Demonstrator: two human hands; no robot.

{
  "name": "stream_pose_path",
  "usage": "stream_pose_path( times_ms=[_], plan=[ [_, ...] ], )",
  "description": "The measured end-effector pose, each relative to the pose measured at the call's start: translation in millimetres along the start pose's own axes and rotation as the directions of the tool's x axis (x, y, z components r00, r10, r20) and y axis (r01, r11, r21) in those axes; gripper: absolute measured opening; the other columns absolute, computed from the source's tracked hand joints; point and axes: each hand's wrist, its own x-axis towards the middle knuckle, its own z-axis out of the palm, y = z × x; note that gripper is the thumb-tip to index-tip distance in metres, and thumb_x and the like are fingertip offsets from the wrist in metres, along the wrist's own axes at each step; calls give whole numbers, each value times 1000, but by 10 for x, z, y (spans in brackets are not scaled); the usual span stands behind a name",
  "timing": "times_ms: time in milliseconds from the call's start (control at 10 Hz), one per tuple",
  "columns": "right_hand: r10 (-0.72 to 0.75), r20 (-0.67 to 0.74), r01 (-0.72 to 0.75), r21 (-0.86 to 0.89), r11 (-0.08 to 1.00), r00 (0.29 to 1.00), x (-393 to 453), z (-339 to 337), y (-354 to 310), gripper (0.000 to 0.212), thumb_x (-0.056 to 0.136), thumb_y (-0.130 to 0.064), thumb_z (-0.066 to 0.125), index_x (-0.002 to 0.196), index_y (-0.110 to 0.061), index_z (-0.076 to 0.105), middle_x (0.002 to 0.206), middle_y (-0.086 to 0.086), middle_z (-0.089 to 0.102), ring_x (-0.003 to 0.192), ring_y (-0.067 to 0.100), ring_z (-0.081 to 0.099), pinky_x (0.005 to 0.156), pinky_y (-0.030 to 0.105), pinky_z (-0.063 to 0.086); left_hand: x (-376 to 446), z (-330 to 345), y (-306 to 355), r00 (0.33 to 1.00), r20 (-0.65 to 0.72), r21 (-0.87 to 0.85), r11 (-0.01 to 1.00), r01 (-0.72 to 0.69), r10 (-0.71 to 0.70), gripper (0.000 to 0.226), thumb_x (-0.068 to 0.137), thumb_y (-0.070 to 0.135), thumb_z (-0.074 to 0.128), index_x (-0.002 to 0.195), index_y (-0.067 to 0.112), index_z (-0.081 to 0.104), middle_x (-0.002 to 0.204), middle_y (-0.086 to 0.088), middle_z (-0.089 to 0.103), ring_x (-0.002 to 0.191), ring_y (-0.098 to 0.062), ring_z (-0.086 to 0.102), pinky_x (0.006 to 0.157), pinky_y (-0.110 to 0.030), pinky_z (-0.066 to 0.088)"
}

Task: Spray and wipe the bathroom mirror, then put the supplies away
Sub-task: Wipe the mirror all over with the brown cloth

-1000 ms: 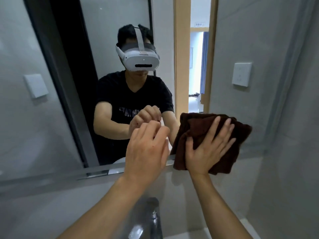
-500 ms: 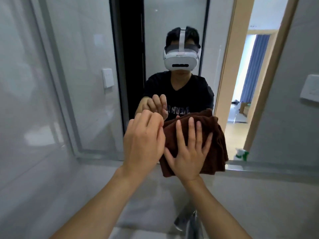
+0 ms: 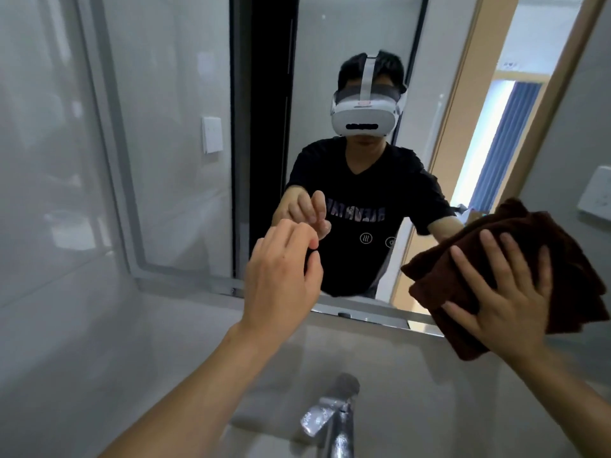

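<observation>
The bathroom mirror (image 3: 185, 166) fills the wall ahead and reflects a person in a black shirt with a white headset. My right hand (image 3: 499, 292) presses a folded dark brown cloth (image 3: 568, 276) flat against the glass near the mirror's lower right edge, fingers spread and straight. My left hand (image 3: 281, 276) hovers in front of the mirror's lower middle with its fingers loosely curled, holding nothing. The spray bottle is not in sight.
A chrome tap (image 3: 334, 421) rises below the mirror at the bottom centre. The mirror's metal bottom rim (image 3: 363, 314) runs across above grey wall tiles. A white switch plate (image 3: 595, 196) sits on the right. An open doorway shows in the reflection.
My right hand has slid the brown cloth from the mirror's lower middle out to the right. My left hand stayed near the middle and its fingers loosened. The view shifted.
</observation>
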Motion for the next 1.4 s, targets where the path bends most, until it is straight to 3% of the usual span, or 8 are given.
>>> stream_pose_path(
  times_ms=[300,600,700,900,1000,1200,1300,1400],
  plan=[
    [-155,67,151,61,987,986,-138,124,-577,75,93,-67,50,156,-30,35,167,7,23,155,26,19,120,60,18,-29,-42,-122,1000,-4,61,998,-21,22,8,86,11,62,89,12,55,89,-1,54,78,-22,51,66,-42,47],
    [-335,114,322,118,939,935,551,188,-1516,76,94,-66,50,158,-29,32,167,4,23,154,25,20,122,53,14,136,-412,-512,993,-81,207,973,105,-89,15,86,20,65,85,16,51,86,1,48,79,-19,45,69,-35,40],
    [-428,144,396,207,895,892,832,245,-2037,89,87,-64,59,160,-27,24,169,3,16,156,23,17,119,51,17,180,-646,-765,981,-126,227,959,170,-144,14,86,18,61,83,15,48,84,1,46,79,-20,45,71,-35,40],
    [-576,97,481,447,754,812,1417,564,-3107,108,75,-49,77,160,-9,23,169,11,13,157,28,3,126,47,6,193,-1149,-1316,967,-151,288,926,243,-207,13,86,13,62,84,14,49,89,-4,50,83,-24,49,68,-38,45],
    [-599,70,451,590,670,798,1596,644,-3463,113,73,-42,77,160,-5,16,169,11,5,157,27,-4,125,54,10,160,-1337,-1481,957,-179,261,927,270,-229,12,88,12,61,84,13,49,91,-2,48,83,-22,51,67,-35,45],
    [-605,-6,442,689,575,796,1811,721,-3822,118,71,-40,80,160,-4,11,169,10,-3,157,27,-5,126,53,9,111,-1466,-1615,945,-205,203,934,295,-254,12,89,10,61,85,12,50,90,1,47,74,-16,51,66,-28,43],
    [-606,-52,478,670,568,794,1875,790,-3843,116,74,-40,78,160,-2,10,168,15,8,157,29,5,126,51,9,163,-1516,-1619,947,-200,208,933,293,-253,14,89,9,61,83,12,48,88,0,47,70,-13,45,65,-18,31],
    [-377,-283,212,952,-219,882,2484,1311,-3625,49,88,-21,70,124,4,49,117,17,57,103,28,60,86,37,50,278,-1631,-1609,942,-227,201,935,293,-246,14,88,8,58,81,12,46,82,1,46,68,-12,42,63,-18,27]
  ],
)
